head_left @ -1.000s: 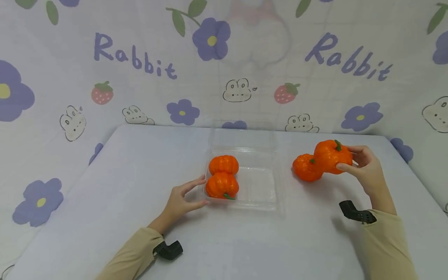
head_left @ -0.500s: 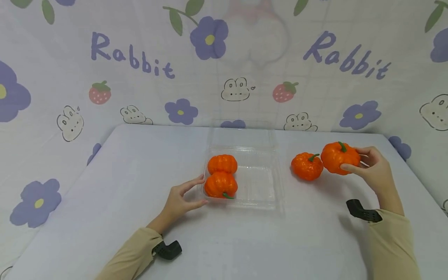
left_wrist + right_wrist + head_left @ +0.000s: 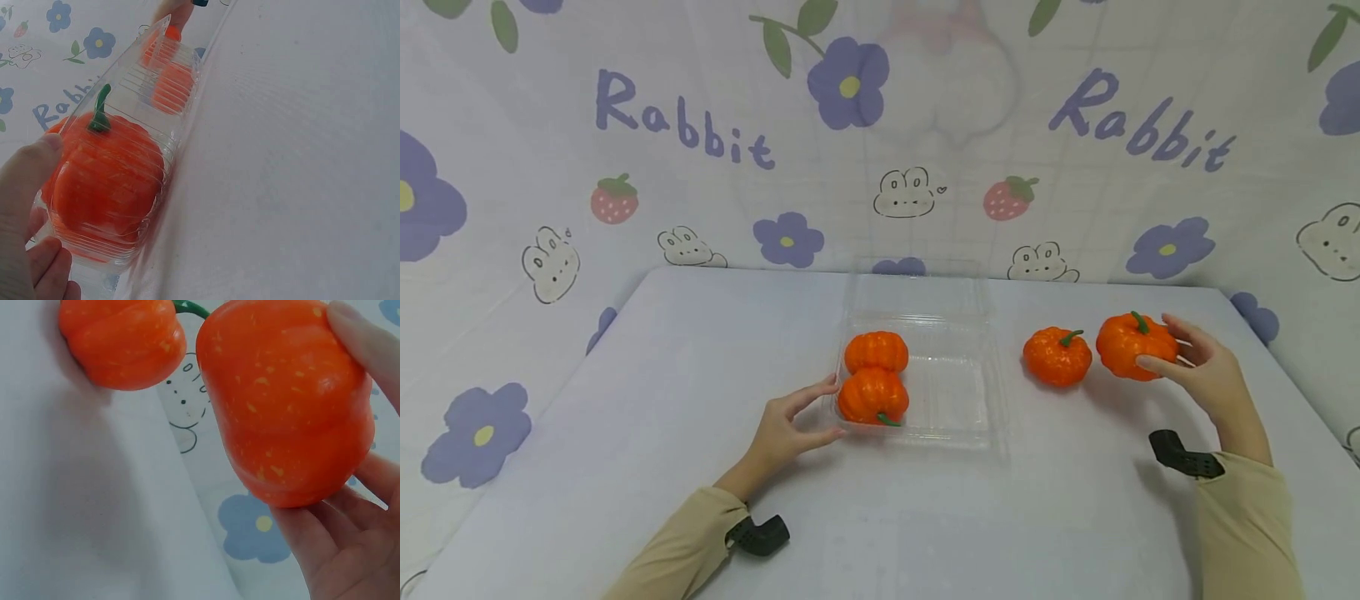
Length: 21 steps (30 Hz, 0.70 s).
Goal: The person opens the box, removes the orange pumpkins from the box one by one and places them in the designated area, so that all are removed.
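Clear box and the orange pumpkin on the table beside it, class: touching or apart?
Apart: the head view shows white table between the clear box and the pumpkin.

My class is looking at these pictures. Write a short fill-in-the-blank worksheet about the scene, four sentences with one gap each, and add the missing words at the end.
1. The right hand holds a pumpkin that is coloured ____.
2. The left hand touches the clear box, which contains ____ pumpkins.
3. The stem of the held pumpkin is coloured ____.
4. The word printed twice across the backdrop is ____.

Missing words: orange; two; green; Rabbit.
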Tool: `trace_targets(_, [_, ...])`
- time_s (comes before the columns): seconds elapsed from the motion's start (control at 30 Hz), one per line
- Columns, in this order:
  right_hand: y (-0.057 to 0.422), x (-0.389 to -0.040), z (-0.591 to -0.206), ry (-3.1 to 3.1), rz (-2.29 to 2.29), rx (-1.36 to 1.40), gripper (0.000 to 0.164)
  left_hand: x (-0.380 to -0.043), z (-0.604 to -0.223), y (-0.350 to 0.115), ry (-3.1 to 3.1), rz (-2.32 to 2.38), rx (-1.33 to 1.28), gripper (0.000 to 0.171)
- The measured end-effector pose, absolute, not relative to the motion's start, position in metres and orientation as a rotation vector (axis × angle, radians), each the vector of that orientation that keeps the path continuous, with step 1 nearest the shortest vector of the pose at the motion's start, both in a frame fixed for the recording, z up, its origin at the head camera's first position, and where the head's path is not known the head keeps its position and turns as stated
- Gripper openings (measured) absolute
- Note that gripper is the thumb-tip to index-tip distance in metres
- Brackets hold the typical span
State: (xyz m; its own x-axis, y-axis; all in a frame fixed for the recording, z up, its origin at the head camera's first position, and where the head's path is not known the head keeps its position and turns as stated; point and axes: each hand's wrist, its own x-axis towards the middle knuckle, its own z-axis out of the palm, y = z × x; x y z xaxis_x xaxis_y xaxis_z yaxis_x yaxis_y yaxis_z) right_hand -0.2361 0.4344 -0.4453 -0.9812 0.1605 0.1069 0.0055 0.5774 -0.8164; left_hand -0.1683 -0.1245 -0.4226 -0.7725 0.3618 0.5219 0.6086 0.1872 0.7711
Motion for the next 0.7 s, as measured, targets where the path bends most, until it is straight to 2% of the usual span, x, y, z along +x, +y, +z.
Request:
trace_targets(0.2, [0.429, -0.227, -0.44, -2.645, 1.446, -0.155, 0.068, -0.169, -0.423, -0.124, -2.232, -1.603, -0.942, 0.048])
trace_targets(0.37, [0.422, -0.222, -0.441, -2.68, 1.457, -0.191, 0.071, -0.168, -0.422, -0.124, -2.218, -1.602, -0.951, 0.048])
trace_targets(0.6, [0.394, -0.2, -0.411, -2.695, 1.517, -0.181, 0.074, -0.167, -0.421, -0.124, -2.203, -1.586, -0.966, 0.048])
trace_targets(0.7, [0.396, -0.199, -0.416, -2.709, 1.524, -0.211, 0.077, -0.167, -0.42, -0.124, -2.212, -1.593, -0.958, 0.048])
